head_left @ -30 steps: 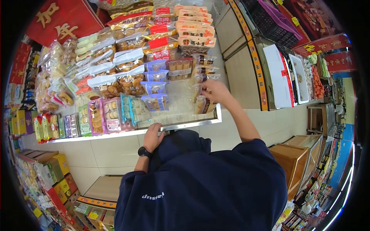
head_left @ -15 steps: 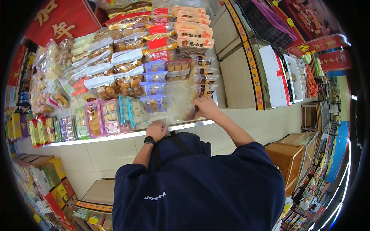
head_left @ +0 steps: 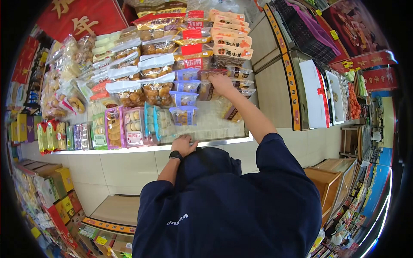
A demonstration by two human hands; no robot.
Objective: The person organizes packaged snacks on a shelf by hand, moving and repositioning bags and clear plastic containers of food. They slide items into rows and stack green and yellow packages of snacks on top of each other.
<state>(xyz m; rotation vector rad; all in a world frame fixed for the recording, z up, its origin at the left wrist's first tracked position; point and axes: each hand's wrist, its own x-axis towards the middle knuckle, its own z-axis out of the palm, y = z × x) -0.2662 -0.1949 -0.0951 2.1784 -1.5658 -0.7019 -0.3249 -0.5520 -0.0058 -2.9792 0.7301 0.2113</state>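
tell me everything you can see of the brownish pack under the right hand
The brownish pack looks like clear plastic with a dark reddish upper strip, brown contents showing through. It sits on the display, just right, in the picture, of the purple pouches, with a bare stretch of display in front. The right hand lies over it, fingers near its top, hiding much of its face; whether they grip it cannot be told.

Metal-edged display counter (head_left: 211, 114), white-topped bags (head_left: 157, 91), peach-topped bags (head_left: 232, 52), lilac packets (head_left: 183, 116), brown snack packs (head_left: 232, 113)
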